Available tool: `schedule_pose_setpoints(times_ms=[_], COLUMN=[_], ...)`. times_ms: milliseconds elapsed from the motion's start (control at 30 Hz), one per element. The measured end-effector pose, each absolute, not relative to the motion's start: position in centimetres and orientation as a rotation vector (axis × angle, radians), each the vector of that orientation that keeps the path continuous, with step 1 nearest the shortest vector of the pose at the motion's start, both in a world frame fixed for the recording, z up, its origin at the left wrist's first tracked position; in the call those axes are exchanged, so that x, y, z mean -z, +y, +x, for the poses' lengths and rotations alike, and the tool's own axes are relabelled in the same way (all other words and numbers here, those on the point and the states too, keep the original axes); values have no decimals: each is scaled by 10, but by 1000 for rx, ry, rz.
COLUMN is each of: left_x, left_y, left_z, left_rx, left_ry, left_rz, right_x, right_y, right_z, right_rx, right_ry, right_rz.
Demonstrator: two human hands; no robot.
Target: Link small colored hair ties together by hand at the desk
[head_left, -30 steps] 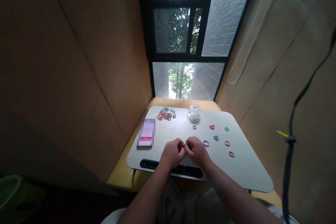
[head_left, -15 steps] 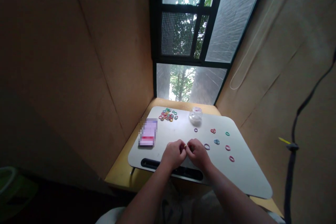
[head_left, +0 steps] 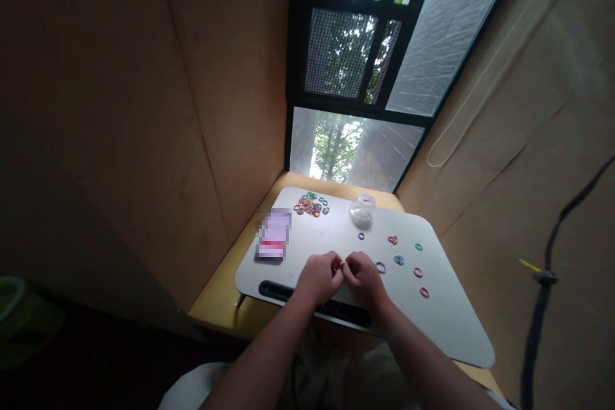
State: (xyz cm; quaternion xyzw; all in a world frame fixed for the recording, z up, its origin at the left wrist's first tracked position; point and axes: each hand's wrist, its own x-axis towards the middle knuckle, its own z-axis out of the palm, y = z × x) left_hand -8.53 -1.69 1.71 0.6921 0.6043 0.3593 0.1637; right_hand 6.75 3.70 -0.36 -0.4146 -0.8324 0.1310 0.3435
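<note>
Pinching a small pale-yellow ring (head_left: 343,264) between the fingertips of my left hand (head_left: 319,277) and my right hand (head_left: 362,277), I hold it just above the near part of the white, round-cornered tabletop (head_left: 451,314). Both my hands are closed in, thumbs and forefingers meeting at the ring. Just beside my right hand lies a round purple band (head_left: 380,268). Farther off stand a clear, rounded plastic jar (head_left: 362,211) and, to its left, a loose heap of multicoloured rings (head_left: 311,205).
</note>
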Motion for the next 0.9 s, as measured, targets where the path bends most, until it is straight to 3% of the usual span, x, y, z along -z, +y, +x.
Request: schedule_pose_setpoints(times_ms=[900], left_x=[-15], left_y=[-16], left_z=[-88], left_rx=[-980], left_ry=[1726], left_rz=[2013], right_x=[2], right_y=[36], right_z=[67], right_rx=[-357], right_ry=[-2154], right_rz=[-1140])
